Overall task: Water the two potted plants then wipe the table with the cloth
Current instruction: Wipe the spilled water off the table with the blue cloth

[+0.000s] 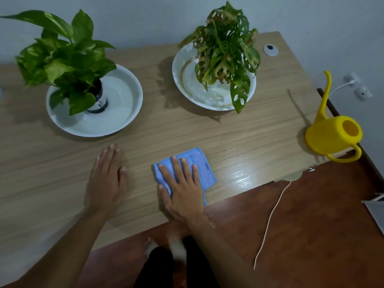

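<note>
1. The right hand (182,183) lies flat on the folded blue cloth (199,165), fingers spread and palm down; its grip is wide open, pressing rather than pinching, which suits sliding the cloth across the surface (239,132).
2. The cloth sits near the front edge, between the two hands, so the wiping step looks to be under way.
3. The left hand (107,177) rests open and flat on the bare wood just beside it, holding nothing, probably to steady the body.
4. The yellow watering can (330,136) stands upright at the right edge, well apart from the hands, its handle overhanging.
5. The left potted plant (62,61) and the right potted plant (224,53) each stand in a white dish (128,113), further back.
6. Those dishes block a straight sweep of the rear; wiping must go around them.
</note>
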Motion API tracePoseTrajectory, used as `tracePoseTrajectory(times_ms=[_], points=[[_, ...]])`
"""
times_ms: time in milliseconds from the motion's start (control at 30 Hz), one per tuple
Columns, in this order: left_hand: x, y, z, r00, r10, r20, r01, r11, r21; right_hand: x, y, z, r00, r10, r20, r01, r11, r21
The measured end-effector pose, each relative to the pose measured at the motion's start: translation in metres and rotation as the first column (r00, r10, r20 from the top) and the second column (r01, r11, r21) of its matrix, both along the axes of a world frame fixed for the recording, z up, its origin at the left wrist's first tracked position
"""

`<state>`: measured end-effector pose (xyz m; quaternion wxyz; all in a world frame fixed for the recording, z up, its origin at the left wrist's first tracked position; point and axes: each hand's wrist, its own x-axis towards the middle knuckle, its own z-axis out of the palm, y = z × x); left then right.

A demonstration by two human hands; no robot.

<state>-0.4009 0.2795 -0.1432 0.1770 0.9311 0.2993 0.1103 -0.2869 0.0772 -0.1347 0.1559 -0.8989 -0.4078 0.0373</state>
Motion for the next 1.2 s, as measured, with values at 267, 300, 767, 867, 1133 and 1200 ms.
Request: tracePoseTrajectory(times_ms=[267,300,767,867,1133,1200], points=[[0.001,-0.001,0.004,0.999,0.020,-0.036,-0.020,1.000,-0.007,0.104,-0.061,-0.002,0.985,-0.158,0.073,0.165,0.982,-0.096],[0.001,-0.001,0.004,0.999,0.023,-0.035,-0.023,1.000,-0.003,0.121,-0.068,-0.002,0.978,-0.191,0.085,0.201,0.972,-0.125],[0.006,-0.006,0.001,0.998,0.050,-0.039,-0.046,0.994,0.096,0.197,-0.016,0.002,0.951,-0.294,0.094,0.309,0.923,-0.230],[0.003,-0.004,0.002,0.999,0.027,-0.026,-0.025,0.998,0.063,0.159,0.011,0.003,0.958,-0.280,0.064,0.287,0.933,-0.215],[-0.050,0.017,0.017,0.972,0.212,0.098,-0.202,0.974,-0.104,0.053,0.082,0.003,0.990,-0.138,0.013,0.138,0.978,-0.156],[-0.076,0.027,0.012,0.963,0.242,0.117,-0.233,0.969,-0.084,0.029,0.097,0.004,0.995,-0.100,-0.001,0.098,0.984,-0.147]])
